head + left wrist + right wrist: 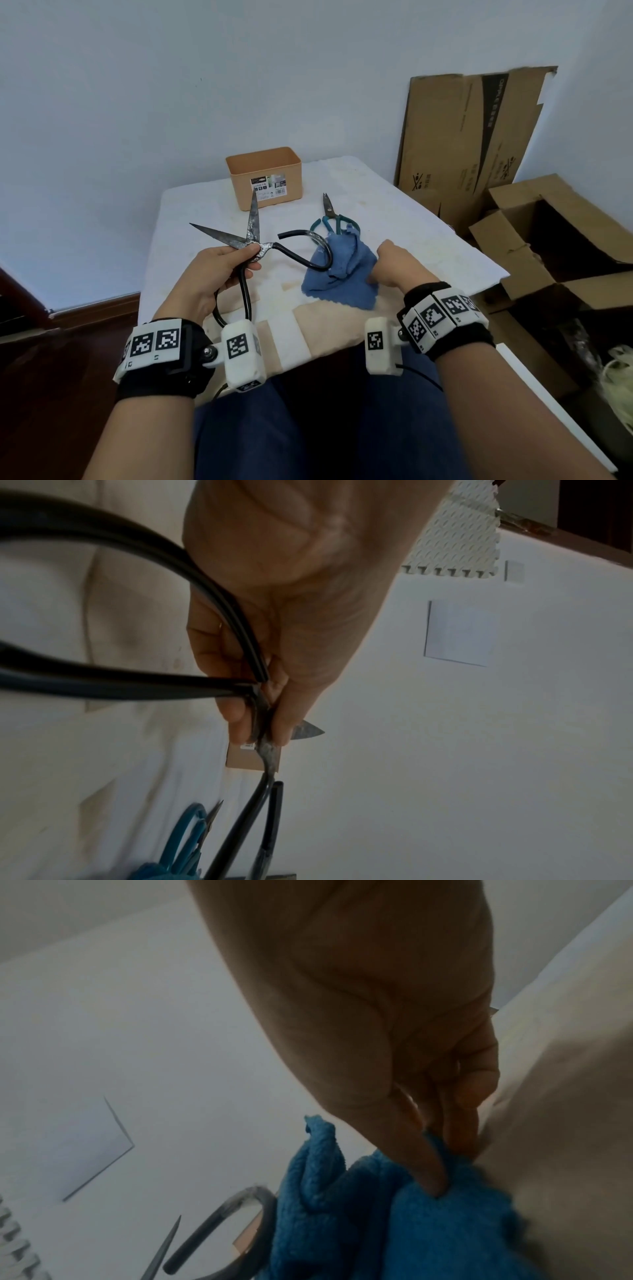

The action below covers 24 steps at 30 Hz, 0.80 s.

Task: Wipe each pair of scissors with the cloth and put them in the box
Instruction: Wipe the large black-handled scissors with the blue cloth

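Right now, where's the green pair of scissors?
Head view: green scissors lie on the table's right half, just right of the box, handles partly under the blue cloth.

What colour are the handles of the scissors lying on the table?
Teal green handles, clearest in the head view.

A flattened cardboard sheet point(469, 144) leaned against the wall at the upper right of the head view. On its dark slanted stripe, letters ran sideways and read roughly "OPPLE", with a few smaller characters after them too small to make out. Black handling symbols, crossed out, stood at the sheet's lower left and right edges. The orange box point(264, 178) at the centre carried a paper label point(269, 188) on its front wall with a barcode and small print that could not be read. The white wrist bands point(156, 342) bore square black-and-white coded markers, not readable text.
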Each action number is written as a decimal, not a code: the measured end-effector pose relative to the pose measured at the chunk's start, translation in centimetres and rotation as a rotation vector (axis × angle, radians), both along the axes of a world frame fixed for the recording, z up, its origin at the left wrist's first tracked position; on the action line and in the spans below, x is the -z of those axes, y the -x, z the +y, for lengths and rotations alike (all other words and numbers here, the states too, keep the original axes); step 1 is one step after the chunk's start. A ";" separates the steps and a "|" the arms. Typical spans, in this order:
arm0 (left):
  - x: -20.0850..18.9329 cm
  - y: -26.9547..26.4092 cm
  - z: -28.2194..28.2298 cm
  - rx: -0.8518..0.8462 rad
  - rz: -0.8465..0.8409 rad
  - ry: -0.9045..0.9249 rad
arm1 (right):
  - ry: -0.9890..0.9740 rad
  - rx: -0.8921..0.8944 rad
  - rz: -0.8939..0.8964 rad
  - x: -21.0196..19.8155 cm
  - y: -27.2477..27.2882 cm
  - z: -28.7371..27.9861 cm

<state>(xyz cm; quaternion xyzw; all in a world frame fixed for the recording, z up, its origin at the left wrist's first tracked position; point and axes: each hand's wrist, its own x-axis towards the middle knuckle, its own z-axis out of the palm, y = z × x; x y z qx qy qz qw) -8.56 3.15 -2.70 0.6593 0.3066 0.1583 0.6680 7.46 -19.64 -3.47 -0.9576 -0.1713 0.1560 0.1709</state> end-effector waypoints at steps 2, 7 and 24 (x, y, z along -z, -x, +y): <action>0.0 0.2 -0.1 0.000 0.004 -0.003 | 0.018 -0.028 0.011 -0.3 0.3 -0.2; -0.2 0.6 -0.2 0.003 0.020 -0.018 | -0.243 0.025 0.017 -0.9 0.7 -0.6; -2.3 1.7 -1.2 0.127 0.059 -0.202 | -1.138 -0.046 -0.160 -6.6 3.9 6.0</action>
